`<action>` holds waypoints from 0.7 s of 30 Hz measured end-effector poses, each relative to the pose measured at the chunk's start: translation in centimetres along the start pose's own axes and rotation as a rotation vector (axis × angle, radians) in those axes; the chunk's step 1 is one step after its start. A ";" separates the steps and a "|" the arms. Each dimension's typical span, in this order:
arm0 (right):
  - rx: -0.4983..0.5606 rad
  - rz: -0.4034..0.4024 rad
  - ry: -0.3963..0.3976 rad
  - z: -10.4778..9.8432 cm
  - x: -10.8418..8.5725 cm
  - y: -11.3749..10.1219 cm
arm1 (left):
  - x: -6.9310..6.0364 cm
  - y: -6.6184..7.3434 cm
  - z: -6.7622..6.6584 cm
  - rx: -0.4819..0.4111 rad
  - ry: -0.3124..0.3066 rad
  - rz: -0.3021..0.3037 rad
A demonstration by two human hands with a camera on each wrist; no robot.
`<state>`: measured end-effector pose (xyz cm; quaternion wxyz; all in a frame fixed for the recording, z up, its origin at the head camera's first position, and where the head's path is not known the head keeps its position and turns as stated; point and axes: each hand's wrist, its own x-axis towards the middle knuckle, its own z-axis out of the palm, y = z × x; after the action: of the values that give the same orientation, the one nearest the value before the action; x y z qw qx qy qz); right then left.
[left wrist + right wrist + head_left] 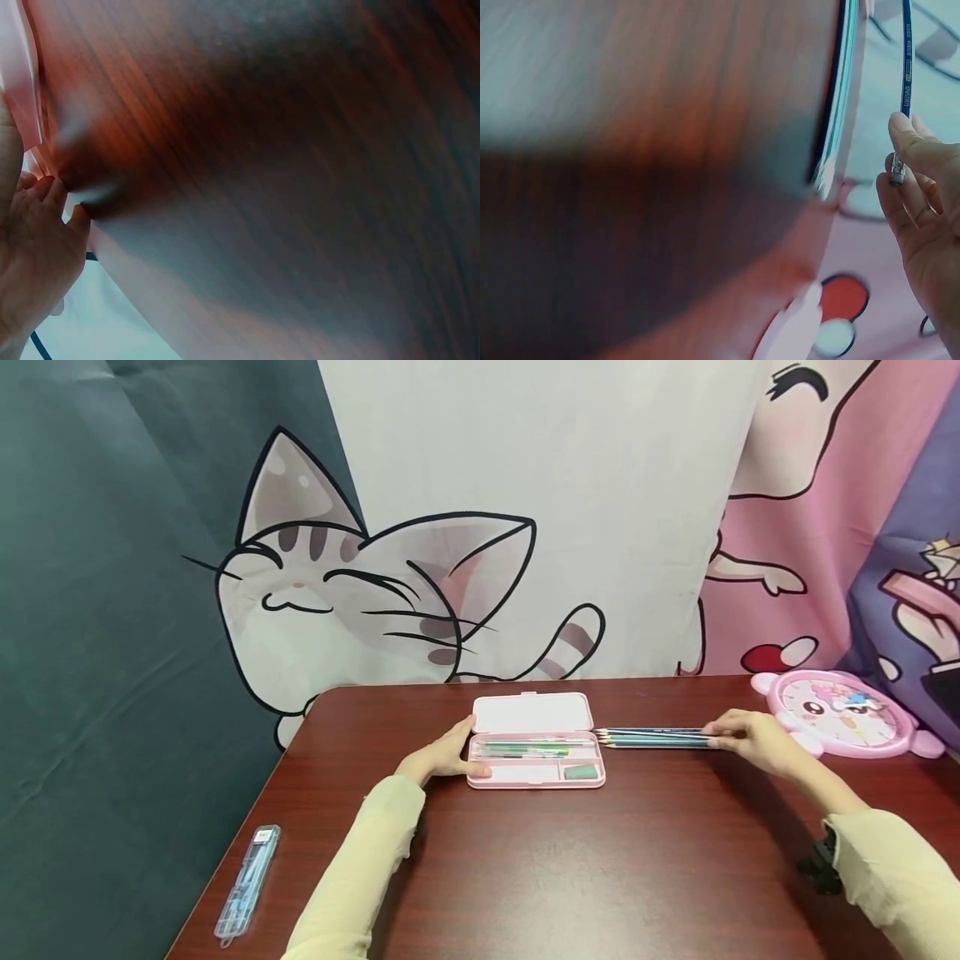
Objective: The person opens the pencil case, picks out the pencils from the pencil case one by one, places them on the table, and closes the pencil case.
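In the head view an open pink pencil case [536,783] lies on the table, its lid folded back. Slim green and clear pens [525,749] fill its rear compartment, and a grey-green eraser [581,772] sits at the front right. My left hand [444,756] grips the left side of the case, thumb on its front part and fingers by the lid. To the right of the case lies a row of blue and teal pencils [652,738], tips toward it. My right hand [753,739] pinches a dark blue pencil [907,64] near its eraser end, raised above the others in the right wrist view.
A pink animal-shaped clock [843,713] lies behind the right hand near the table's far right. A clear blue plastic box [249,882] lies at the left table edge. Cartoon-printed cloth [600,468] hangs behind the brown table [570,868].
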<state>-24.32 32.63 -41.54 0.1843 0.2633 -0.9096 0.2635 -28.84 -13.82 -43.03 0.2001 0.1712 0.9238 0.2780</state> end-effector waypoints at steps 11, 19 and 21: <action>-0.016 -0.003 -0.037 0.2 -2.2 1.6 | 0.1 -0.2 0.2 0.015 -0.005 -0.002; -0.141 -0.100 -0.007 1.0 -1.7 1.8 | 0.1 -0.1 0.3 0.010 0.006 0.009; -0.199 -0.104 -0.025 1.0 -1.6 1.8 | 0.1 -0.1 0.2 0.024 0.011 0.008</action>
<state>-24.32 33.97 -43.82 0.2115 0.2938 -0.9186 0.1587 -28.90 -13.74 -43.22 0.1921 0.1756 0.9275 0.2685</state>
